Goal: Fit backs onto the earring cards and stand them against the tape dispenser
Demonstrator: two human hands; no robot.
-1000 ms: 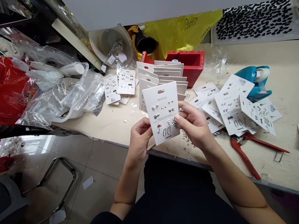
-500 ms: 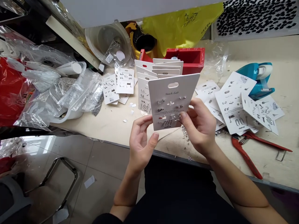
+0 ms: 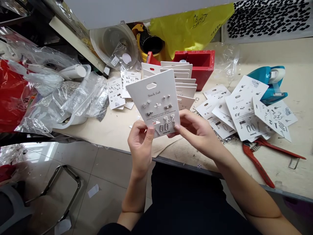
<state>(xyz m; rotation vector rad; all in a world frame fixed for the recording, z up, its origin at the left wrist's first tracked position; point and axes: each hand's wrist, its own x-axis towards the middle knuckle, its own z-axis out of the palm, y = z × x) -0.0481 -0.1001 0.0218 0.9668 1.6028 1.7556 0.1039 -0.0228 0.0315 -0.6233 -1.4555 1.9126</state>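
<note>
A white earring card (image 3: 155,104) printed "Stack Lab" is held up, tilted, between both hands above the table edge. Small silver earrings, among them two long oval ones, are fixed to its front. My left hand (image 3: 141,143) pinches the lower left corner with the thumb in front. At the lower right edge, my right hand (image 3: 195,130) is closed on the card, thumb tip beside the earrings and fingers partly behind. Behind it, a row of upright white cards (image 3: 187,81) stands against a red tape dispenser (image 3: 205,63).
More earring cards (image 3: 241,111) lie piled at right, by a teal tape dispenser (image 3: 271,85) and red-handled pliers (image 3: 259,163). Other cards (image 3: 115,93) lie left of centre. Plastic bags (image 3: 73,101) fill a white bin. A round tub (image 3: 113,42) and yellow bag (image 3: 190,29) stand behind.
The held card has moved left and turned slightly. My left hand, apart from the card's corner before, now grips it. My right hand has moved left with the card.
</note>
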